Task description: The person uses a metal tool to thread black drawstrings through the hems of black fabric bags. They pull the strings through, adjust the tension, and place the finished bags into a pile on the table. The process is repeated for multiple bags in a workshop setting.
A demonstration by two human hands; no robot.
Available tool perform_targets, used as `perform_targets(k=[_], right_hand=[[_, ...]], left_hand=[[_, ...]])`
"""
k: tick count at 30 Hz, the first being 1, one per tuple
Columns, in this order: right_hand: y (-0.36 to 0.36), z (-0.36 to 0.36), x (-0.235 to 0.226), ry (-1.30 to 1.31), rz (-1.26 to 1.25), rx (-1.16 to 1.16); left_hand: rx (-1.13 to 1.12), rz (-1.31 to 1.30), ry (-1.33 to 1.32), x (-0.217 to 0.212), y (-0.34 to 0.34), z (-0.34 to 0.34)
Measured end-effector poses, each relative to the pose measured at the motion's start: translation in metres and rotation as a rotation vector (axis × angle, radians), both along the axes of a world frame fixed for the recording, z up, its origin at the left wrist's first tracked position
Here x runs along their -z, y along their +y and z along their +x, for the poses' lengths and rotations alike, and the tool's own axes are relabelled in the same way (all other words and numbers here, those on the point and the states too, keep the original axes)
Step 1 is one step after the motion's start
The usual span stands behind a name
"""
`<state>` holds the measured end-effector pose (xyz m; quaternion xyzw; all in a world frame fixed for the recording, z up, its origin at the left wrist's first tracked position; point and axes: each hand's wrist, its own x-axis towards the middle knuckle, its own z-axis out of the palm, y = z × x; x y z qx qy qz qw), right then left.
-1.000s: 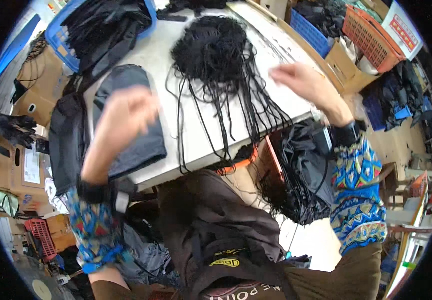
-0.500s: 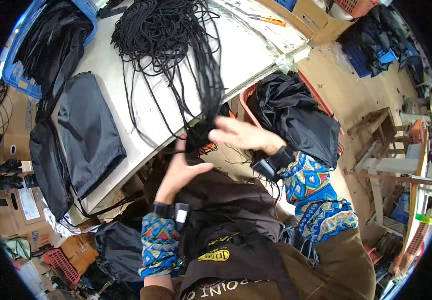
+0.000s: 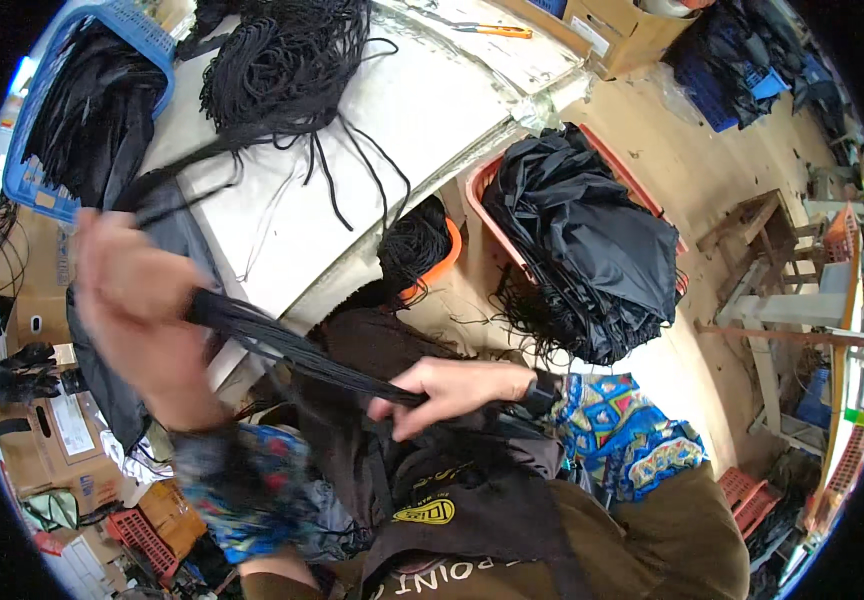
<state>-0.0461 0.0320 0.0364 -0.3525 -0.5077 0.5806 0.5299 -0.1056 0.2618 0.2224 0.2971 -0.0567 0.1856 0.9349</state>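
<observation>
A bundle of black cords point(image 3: 297, 352) stretches slantwise between my two hands, in front of my dark apron. My left hand point(image 3: 137, 295), smeared by motion, is wrapped round its upper left part, over the table's left front edge. With fingers and thumb closed, my right hand point(image 3: 462, 390) grips the bundle near its lower right end. From the left hand the cords run back up to a large tangled heap of black cord point(image 3: 277, 75) on the white table point(image 3: 422, 120). Black fabric bags on the left lie partly hidden behind my left arm.
A blue basket point(image 3: 167, 60) of black fabric stands at far left. Right of the table, a red crate point(image 3: 479, 190) overflows with black bags point(image 3: 602, 240). An orange tub point(image 3: 445, 268) of black cord sits below the table edge. An orange cutter point(image 3: 502, 31) lies at the back.
My left hand has swung to the left with the cords, pulling them across the table. My right hand has come down nearer my apron and closed on the bundle's end.
</observation>
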Motion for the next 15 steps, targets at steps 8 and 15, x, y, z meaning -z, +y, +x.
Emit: perform_targets(k=[8,15], right_hand=[[-0.141,0.016,0.091,-0.122,-0.712,0.186],[-0.124,0.059,-0.017,-0.156,-0.598,0.335]], left_hand=[[-0.466,0.615,0.329,-0.066,0.139,-0.053],[-0.192,0.607,0.489,-0.007,0.057,-0.021]])
